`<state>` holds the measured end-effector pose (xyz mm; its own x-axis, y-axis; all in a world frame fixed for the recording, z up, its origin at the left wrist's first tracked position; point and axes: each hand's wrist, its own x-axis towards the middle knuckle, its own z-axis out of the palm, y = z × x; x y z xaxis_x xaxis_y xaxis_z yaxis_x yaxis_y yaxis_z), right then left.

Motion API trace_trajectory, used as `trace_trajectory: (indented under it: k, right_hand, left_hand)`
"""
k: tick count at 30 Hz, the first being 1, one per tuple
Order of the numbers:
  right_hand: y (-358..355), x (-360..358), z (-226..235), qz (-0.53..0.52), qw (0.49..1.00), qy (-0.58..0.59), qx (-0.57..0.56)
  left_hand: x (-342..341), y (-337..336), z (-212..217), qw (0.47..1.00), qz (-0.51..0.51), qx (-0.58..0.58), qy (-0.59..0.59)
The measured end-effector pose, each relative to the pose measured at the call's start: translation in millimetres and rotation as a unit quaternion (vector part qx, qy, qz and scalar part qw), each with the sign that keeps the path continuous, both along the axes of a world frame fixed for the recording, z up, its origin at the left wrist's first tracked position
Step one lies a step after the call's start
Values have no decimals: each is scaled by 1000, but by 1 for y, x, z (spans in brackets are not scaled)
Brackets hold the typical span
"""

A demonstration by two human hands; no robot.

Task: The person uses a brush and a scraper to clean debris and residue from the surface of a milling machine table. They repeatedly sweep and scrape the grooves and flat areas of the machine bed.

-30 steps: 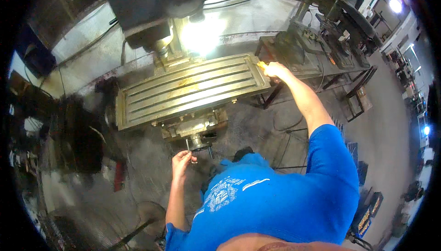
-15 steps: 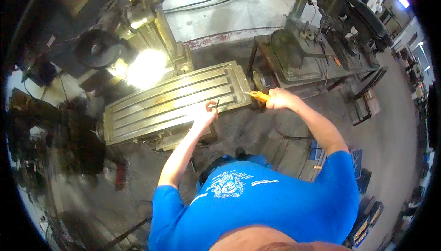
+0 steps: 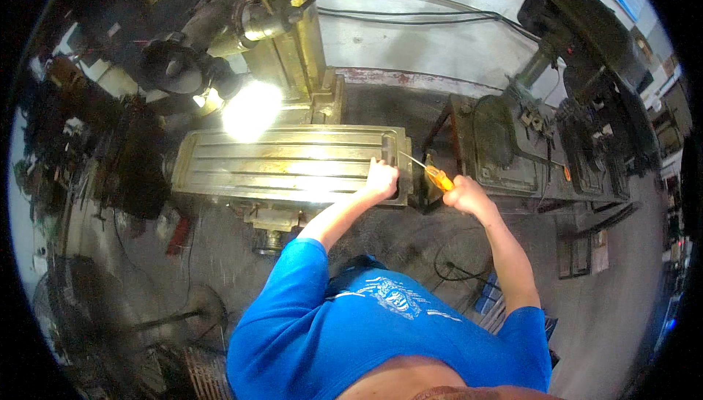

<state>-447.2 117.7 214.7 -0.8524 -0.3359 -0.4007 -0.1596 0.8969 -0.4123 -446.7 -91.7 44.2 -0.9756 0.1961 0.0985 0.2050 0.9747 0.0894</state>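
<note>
Over the right end of a long slotted metal machine table (image 3: 293,152), my left hand (image 3: 383,179) is closed, its fingers curled at the end of the slots. What it holds, if anything, is hidden behind the fingers. Just off the table's right end, my right hand (image 3: 467,196) is wrapped round the rear of a yellow-orange tool (image 3: 440,178). A thin straight metal shaft sticks out of this tool, pointing up and left to the table's end edge. Its exact kind does not show.
A bright work lamp (image 3: 251,110) glares over the table's far left part, beside the machine column (image 3: 293,63). A drill press stands on a metal bench (image 3: 505,143) at the right, with tools lying on it. A black cable (image 3: 458,274) loops on the floor.
The view has turned, so the table now lies level. My left hand has moved right along the table; the small dark rod in its fingers no longer shows. The tool in my right hand has tilted.
</note>
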Motion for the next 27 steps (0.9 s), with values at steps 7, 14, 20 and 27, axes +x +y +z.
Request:
trace_trajectory:
  k: [7,14,20,27]
  right_hand:
    - [-120,-82,-7,116,993,-9,28]
    - [-237,-119,-31,261,965,-2,35]
    - [-322,-117,21,272,957,-76,64]
    - [-400,-100,6,313,938,-146,-13]
  left_hand:
    - [33,-4,21,996,-27,79,-41]
    - [133,-64,67,953,47,294,54]
    - [312,-126,25,739,425,523,11]
    - [448,-149,-35,557,574,599,6]
